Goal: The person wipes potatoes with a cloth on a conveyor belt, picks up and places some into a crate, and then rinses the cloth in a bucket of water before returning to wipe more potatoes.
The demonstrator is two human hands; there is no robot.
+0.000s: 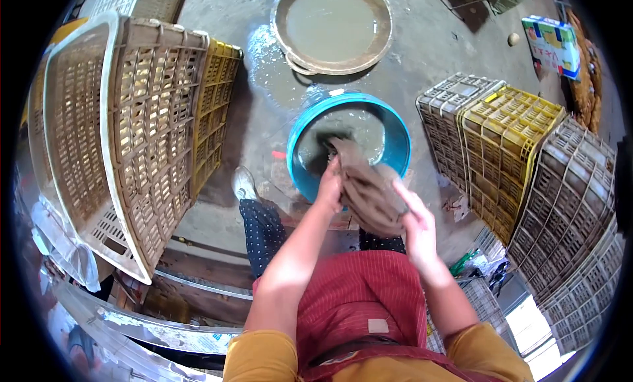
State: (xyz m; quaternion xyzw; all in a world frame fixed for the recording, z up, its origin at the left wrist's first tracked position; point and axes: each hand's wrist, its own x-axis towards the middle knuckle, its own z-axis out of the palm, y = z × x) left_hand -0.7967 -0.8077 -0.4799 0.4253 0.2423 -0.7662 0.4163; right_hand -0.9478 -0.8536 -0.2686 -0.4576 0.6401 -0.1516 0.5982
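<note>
A wet brown-grey cloth (369,191) hangs bunched between my hands over the near side of a blue tub (295,128) of murky water. My left hand (331,184) grips the cloth at its left edge, fingers wrapped round it. At the right side of the cloth is my right hand (415,217), its fingers stretched out and blurred, the palm beside the fabric. The upper end of the cloth trails toward a dark, blurred patch in the water.
Beyond the tub stands a wide round basin (281,26) of cloudy water. Slatted crates (155,118) rise on the left; white and yellow crates (511,118) line the right. A printed carton (552,47) lies at the upper right. The concrete floor is wet near the basin.
</note>
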